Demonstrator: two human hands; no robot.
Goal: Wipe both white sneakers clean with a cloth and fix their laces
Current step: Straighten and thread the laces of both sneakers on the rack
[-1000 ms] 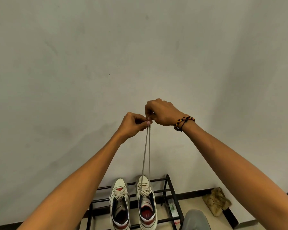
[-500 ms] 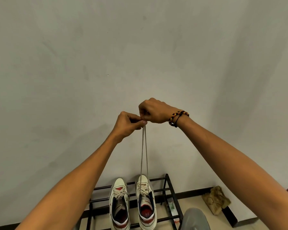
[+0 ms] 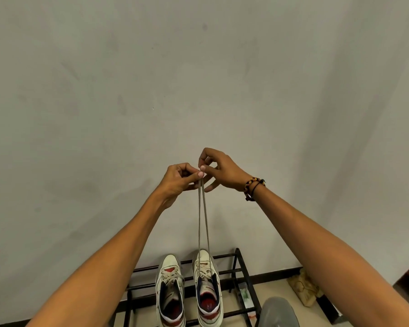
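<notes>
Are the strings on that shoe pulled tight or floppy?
Pulled tight. Both lace ends run straight up from the right sneaker to where the left hand and right hand pinch them.

Both forearms are bare, without sleeves. The right wrist wears a braided black-and-amber bracelet beside a thin black cord band. A grey-clad knee shows below.

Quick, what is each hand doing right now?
Left hand: pinches the lace ends pulled up from the right sneaker.
Right hand: fingers curled at the same ends, grip unclear.
</notes>
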